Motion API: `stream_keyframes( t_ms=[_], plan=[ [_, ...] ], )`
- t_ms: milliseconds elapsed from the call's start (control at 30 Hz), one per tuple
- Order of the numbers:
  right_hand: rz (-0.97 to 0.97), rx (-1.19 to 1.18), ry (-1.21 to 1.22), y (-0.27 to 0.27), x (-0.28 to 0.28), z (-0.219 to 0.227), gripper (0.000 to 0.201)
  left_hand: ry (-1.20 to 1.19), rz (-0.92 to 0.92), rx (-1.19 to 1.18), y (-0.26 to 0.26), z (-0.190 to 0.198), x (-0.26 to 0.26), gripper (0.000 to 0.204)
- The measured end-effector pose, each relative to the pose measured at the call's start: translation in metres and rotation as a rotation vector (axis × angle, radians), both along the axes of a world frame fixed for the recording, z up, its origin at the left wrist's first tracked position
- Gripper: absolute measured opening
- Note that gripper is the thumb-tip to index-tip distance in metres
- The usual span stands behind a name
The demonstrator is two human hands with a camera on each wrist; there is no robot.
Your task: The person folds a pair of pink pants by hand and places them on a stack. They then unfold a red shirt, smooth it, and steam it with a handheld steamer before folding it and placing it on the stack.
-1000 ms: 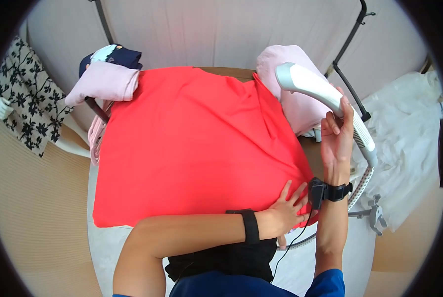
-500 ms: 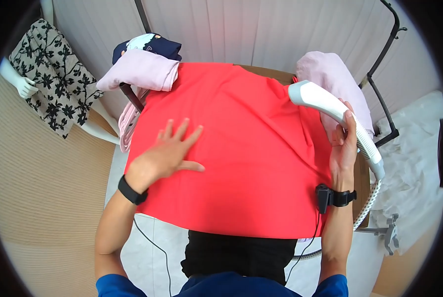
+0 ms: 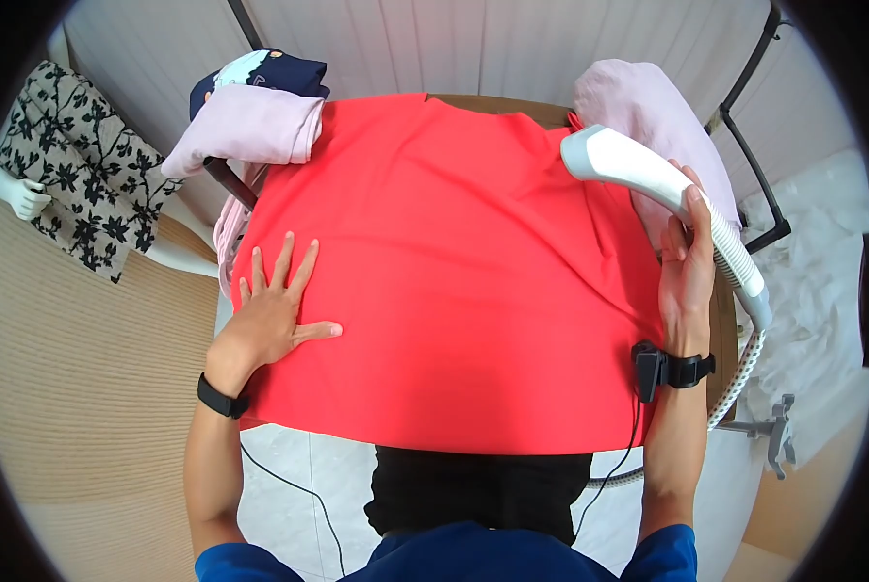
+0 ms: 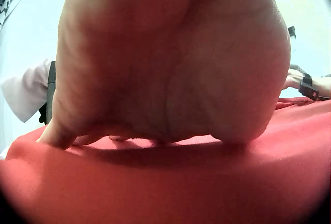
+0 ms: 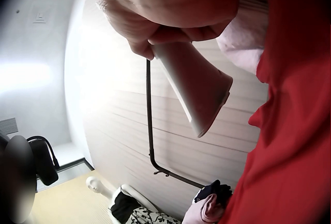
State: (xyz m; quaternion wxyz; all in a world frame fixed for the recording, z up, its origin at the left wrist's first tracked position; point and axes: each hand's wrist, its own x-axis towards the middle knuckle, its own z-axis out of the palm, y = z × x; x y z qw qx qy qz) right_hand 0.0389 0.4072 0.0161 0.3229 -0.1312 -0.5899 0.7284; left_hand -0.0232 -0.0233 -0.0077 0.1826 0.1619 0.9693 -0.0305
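Observation:
A red cloth (image 3: 463,291) lies spread over a board, with soft folds toward its right side. On its left part my left hand (image 3: 267,325) rests with fingers spread and thumb out to the side. In the left wrist view the palm (image 4: 170,68) arches over the cloth, and fingertips and thumb base meet the fabric. My right hand (image 3: 687,267) grips the handle of a white and grey garment steamer (image 3: 628,167), held above the cloth's right side. Its head (image 5: 199,89) shows below the curled fingers in the right wrist view.
Folded pink cloth (image 3: 255,124) and a dark blue printed cloth (image 3: 289,73) sit at the back left. A pink bundle (image 3: 628,92) lies behind the steamer. The steamer's hose (image 3: 740,383) hangs at the right. A mannequin in a floral skirt (image 3: 85,165) stands left.
My left hand has swept from the cloth's lower right corner across to its left part and settled there. The right hand keeps holding the steamer over the right side.

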Motion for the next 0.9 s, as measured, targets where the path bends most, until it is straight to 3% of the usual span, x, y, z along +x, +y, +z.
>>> stream_keyframes(
  t_ms=[200,467,833,900],
  plan=[
    [-0.011,0.009,-0.053,0.009,0.002,-0.003,0.050,0.020,0.030,-0.020,-0.006,-0.002,0.012,0.122],
    [0.012,-0.073,0.086,0.010,0.003,0.006,0.045,0.032,-0.002,-0.045,-0.018,0.005,0.029,0.130],
    [-0.005,-0.145,0.201,0.032,0.011,0.011,0.048,-0.021,0.006,-0.289,-0.008,0.012,0.054,0.138],
    [-0.042,-0.143,0.205,0.030,0.011,0.014,0.047,-0.001,0.006,-0.317,-0.001,0.029,0.055,0.135]
  ],
)
